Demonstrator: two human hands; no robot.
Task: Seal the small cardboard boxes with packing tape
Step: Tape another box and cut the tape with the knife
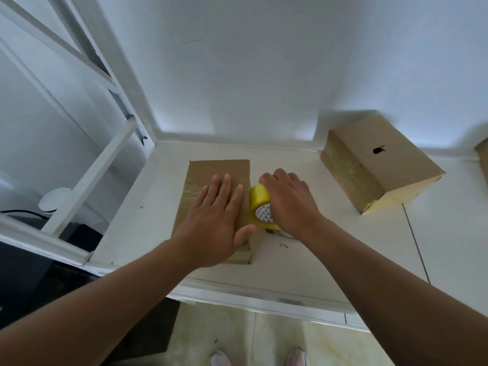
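A flat brown cardboard box (pixel 208 173) lies on the white counter (pixel 303 265) in front of me, with clear tape across its top and near end. My left hand (pixel 219 220) presses flat on its top, fingers straight. Right beside the box's right side, my right hand (pixel 287 202) grips a yellow roll of packing tape (pixel 260 204) that stands on edge against the box. The roll's lower part and the tape end are hidden by the hand.
A second taped cardboard box (pixel 380 165) sits at the back right against the wall. Another box's corner (pixel 483 157) shows at the far right edge. A white metal frame (pixel 87 178) stands left of the counter. The counter's front edge runs below my forearms.
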